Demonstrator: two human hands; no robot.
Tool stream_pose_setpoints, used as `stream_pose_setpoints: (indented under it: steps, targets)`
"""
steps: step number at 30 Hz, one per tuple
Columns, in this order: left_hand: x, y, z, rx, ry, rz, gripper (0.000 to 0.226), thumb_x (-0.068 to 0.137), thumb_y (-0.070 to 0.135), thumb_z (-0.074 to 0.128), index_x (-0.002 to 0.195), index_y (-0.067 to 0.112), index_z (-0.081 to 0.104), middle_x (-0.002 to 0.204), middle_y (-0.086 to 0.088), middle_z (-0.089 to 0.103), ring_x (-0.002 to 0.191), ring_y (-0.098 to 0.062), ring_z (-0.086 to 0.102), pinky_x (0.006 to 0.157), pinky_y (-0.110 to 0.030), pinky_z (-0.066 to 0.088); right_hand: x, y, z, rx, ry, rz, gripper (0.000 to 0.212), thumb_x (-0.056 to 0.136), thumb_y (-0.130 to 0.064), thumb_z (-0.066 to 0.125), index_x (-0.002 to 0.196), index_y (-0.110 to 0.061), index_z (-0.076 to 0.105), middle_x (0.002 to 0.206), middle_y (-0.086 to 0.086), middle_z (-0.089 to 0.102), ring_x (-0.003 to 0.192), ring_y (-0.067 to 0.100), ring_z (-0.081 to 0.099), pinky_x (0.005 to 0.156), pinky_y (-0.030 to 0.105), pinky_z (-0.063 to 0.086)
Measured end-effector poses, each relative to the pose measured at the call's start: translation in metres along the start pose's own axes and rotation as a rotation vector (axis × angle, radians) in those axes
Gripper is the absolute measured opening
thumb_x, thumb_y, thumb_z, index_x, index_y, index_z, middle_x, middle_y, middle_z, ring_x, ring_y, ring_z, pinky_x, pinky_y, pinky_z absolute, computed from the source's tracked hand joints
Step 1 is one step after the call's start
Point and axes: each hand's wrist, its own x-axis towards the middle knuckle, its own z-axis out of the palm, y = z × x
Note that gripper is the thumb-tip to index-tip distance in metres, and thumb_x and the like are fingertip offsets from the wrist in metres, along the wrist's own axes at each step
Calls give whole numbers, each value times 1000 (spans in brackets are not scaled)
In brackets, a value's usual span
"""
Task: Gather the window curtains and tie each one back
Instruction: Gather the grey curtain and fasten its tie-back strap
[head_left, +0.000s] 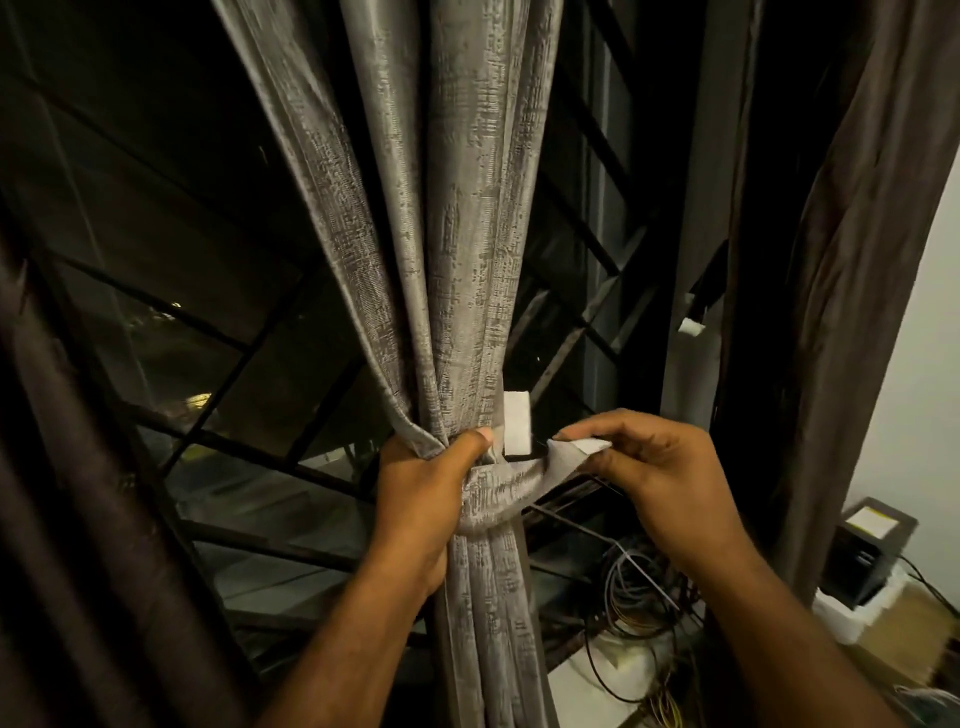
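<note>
Saw silver-grey on the gathered curtain (457, 260), mottled with darker streaks. Found the same streaked grey on the tieback band (498, 493), with white patches (517, 428). Noted dark brown on the side curtain (831, 260), black on the window grille (260, 462), off-white on the wall (924, 364), black, grey and yellow among the cables (639, 597).

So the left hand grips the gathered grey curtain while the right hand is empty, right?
Not quite. The head view shows the right hand pinching the end of the tie-back strap; the left hand does grip the gathered grey curtain.
</note>
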Motion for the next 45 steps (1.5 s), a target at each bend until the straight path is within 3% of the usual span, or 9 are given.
stream_pose_setpoints:
  steps: [3,7,15,24,30,33,36,41,45]
  targets:
    - [0,1,2,24,0,23,27,79,-1,71,99,17,73,96,1,78,91,-18,74,77,-36,59,8,-9,4,-24,-3,-13,16,84,-2,71,92,-14,78,81,0,77,75,9,72,70,18,55]
    - [-1,1,3,46,-8,44,26,79,-1,71,93,21,74,99,0,77,96,-21,73,88,-48,57,23,-14,10,-29,-35,106,6,83,-10,76,86,-14,72,73,12,72,63,15,65,58,23,51]
    - [-7,4,6,68,-65,44,34,80,1,72,110,16,74,102,1,77,97,-19,73,90,-48,57,29,-12,37,137,78,285,8,84,-7,74,87,0,71,86,24,71,63,18,67,51,22,54]
    - [-6,2,7,46,-40,21,31,80,0,71,108,15,74,101,0,78,97,-20,73,88,-45,58,30,-5,50,228,201,388,14,91,-3,67,104,-7,63,77,13,63,63,9,65,54,11,50]
    - [-13,7,9,79,-146,-45,47,71,31,84,115,24,70,105,4,77,98,-15,73,90,-41,57,25,-3,52,128,253,300,15,89,-3,68,97,-14,75,83,3,76,77,12,74,67,19,58]
    - [-11,9,14,134,-109,14,37,73,17,85,108,17,74,99,1,78,93,-15,74,87,-42,59,23,-1,52,77,237,268,16,92,-7,66,98,-19,76,86,3,77,84,17,74,76,29,62]
    - [-8,7,15,128,-56,37,32,74,10,83,104,13,75,96,-2,78,90,-18,75,87,-46,59,21,-2,49,94,167,270,14,93,-15,66,103,-20,75,89,3,77,86,16,74,77,27,61]
    - [-9,6,14,108,-39,46,34,73,10,84,106,13,74,96,-2,78,90,-17,75,86,-43,60,22,-4,45,54,135,258,8,89,-13,71,93,-16,77,80,0,77,71,7,72,63,18,54]
    - [-9,5,16,86,0,56,33,73,-2,80,104,9,74,92,-4,78,85,-19,76,81,-42,61,23,-3,47,82,207,238,6,86,-6,73,87,-11,76,77,8,76,74,25,74,67,30,61]
